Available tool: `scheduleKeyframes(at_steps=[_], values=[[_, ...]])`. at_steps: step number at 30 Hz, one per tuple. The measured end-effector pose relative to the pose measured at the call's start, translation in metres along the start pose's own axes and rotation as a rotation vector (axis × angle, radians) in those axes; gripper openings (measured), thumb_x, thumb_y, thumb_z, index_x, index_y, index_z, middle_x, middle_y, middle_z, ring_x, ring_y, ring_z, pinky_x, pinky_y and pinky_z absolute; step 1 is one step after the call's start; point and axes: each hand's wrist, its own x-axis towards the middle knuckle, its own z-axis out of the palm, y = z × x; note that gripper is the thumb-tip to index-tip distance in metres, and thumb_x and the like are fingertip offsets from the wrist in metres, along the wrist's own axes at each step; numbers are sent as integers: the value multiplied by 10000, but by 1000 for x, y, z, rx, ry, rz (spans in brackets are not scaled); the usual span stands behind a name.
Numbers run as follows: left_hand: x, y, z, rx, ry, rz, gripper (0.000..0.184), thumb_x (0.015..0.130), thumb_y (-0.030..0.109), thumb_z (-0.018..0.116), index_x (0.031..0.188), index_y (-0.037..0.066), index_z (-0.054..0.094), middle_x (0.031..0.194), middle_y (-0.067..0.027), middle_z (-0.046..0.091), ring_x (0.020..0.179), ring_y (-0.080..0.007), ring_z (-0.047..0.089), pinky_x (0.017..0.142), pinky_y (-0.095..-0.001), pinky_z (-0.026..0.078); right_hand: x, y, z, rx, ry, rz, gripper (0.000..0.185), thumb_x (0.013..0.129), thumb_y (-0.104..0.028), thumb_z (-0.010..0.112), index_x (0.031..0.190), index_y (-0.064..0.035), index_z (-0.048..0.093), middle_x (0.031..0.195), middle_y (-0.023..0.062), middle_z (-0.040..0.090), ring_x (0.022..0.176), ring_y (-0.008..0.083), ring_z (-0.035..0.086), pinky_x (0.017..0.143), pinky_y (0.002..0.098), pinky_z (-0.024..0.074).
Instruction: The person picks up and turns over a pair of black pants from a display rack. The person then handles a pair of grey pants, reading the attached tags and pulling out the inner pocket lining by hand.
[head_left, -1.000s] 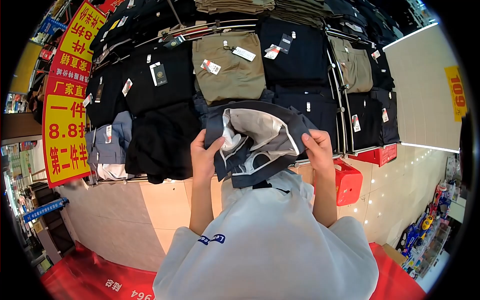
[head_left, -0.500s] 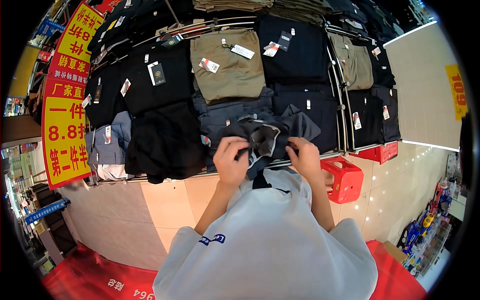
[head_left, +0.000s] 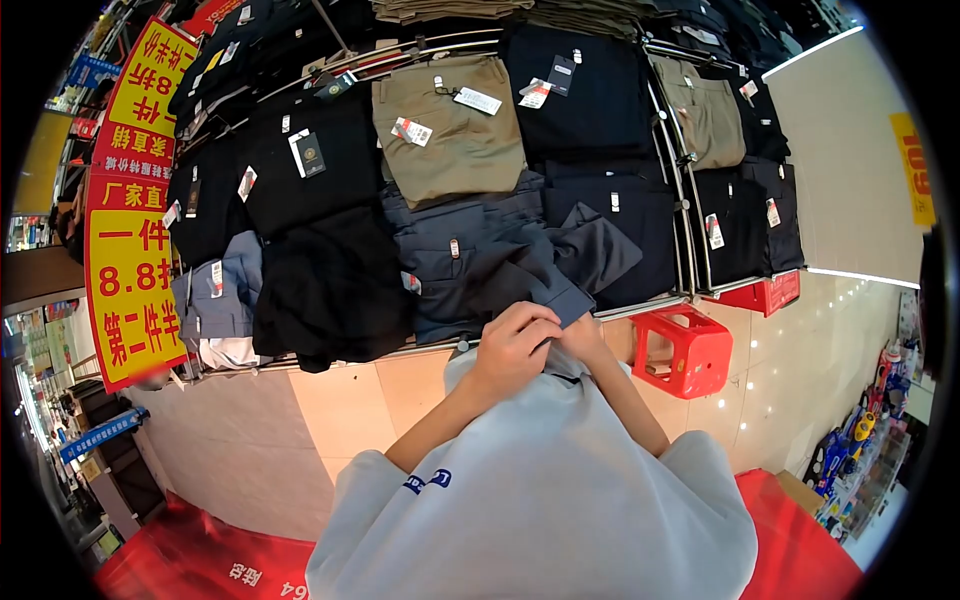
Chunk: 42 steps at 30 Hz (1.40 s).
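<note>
Dark grey trousers point(head_left: 515, 265) lie loosely on the front edge of the rack, one flap of their cloth folded toward my body. My left hand point(head_left: 512, 348) is closed on the edge of this cloth, thumb and fingers pinched together. Close beside it, my right hand point(head_left: 582, 340) grips the same edge; its fingers are partly hidden behind the cloth. Crumpled black trousers point(head_left: 335, 290) lie to the left. Folded khaki trousers point(head_left: 447, 130) with paper tags are behind, and folded navy trousers point(head_left: 620, 230) are on the right.
Metal rails point(head_left: 440, 345) run along the rack's front. A red plastic stool point(head_left: 690, 350) stands at the right on the tiled floor. A tall yellow and red sign point(head_left: 130, 240) rises at the left, and a pale panel point(head_left: 845, 170) stands at the right.
Both hands have come nearer my body and closer together. The trousers' opening with its pale inner trim has turned out of sight, and a flat grey flap now shows.
</note>
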Motion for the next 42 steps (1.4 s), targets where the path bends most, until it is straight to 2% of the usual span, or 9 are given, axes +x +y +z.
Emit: scheduleKeyframes(at_steps=[3, 6, 9, 20, 26, 29, 32, 38, 42], values=[[-3, 4, 5, -35, -31, 4, 174, 706, -115, 675, 804, 30, 673, 935, -65, 650, 794, -249, 650, 679, -329, 541, -5, 21, 1, 58, 55, -19, 348, 1015, -153, 519, 1323, 2, 565, 1279, 128, 632, 1107, 229, 625, 936, 347, 515], [-8, 8, 8, -68, -67, -21, 176, 722, -119, 674, 820, 26, 668, 973, -66, 644, 807, -246, 652, 667, -325, 535, -7, 35, 5, 631, 91, 105, 409, 1043, -227, 508, 1379, 6, 525, 1320, 109, 609, 1123, 228, 618, 958, 354, 517], [-12, 12, 10, -78, -103, -32, 179, 740, -129, 675, 819, 31, 685, 992, -63, 657, 763, -218, 655, 666, -301, 535, -4, 31, 4, 891, 77, 156, 433, 1040, -235, 514, 1397, 9, 503, 1336, 113, 597, 1143, 230, 610, 971, 351, 516], [-9, 31, 6, -185, -238, -155, 167, 765, -31, 748, 909, 42, 703, 1011, -72, 656, 796, -222, 654, 677, -305, 525, 1, -6, -6, 1204, -87, 167, 532, 1027, -262, 538, 1464, 19, 422, 1395, 131, 551, 1218, 238, 583, 1019, 342, 512], [12, 12, -13, -56, -61, -46, 242, 766, 34, 778, 995, 34, 702, 1041, -110, 669, 945, -309, 639, 811, -386, 513, 5, -2, -19, 992, -377, -161, 670, 978, -279, 624, 1505, 32, 351, 1463, 149, 495, 1285, 239, 551, 1071, 339, 491], [23, 0, -27, 120, -146, -42, 230, 824, 134, 762, 1027, 49, 696, 1077, -99, 667, 1017, -313, 610, 928, -403, 453, 3, -6, -23, 882, -310, -29, 653, 980, -293, 630, 1497, 18, 380, 1450, 134, 512, 1274, 224, 555, 1071, 347, 487], [20, -12, -37, 183, -272, -76, 232, 868, 242, 744, 991, 53, 691, 932, -73, 672, 890, -291, 611, 936, -404, 421, 5, -10, -25, 863, -204, 195, 604, 999, -308, 609, 1479, 6, 422, 1423, 115, 537, 1250, 209, 566, 1053, 344, 495], [16, -8, -49, 128, -353, -54, 198, 839, 211, 782, 900, 36, 710, 891, -97, 684, 870, -297, 631, 905, -407, 450, 12, -8, -30, 915, 6, 149, 495, 1019, -266, 582, 1422, 10, 500, 1382, 103, 575, 1182, 196, 597, 988, 321, 508], [11, -10, -48, 84, -352, -29, 159, 857, 165, 756, 902, 22, 703, 873, -106, 680, 848, -317, 628, 896, -440, 463, 19, -30, -35, 681, 113, 120, 395, 1018, -182, 551, 1354, 24, 564, 1315, 92, 622, 1123, 187, 621, 962, 310, 508]])
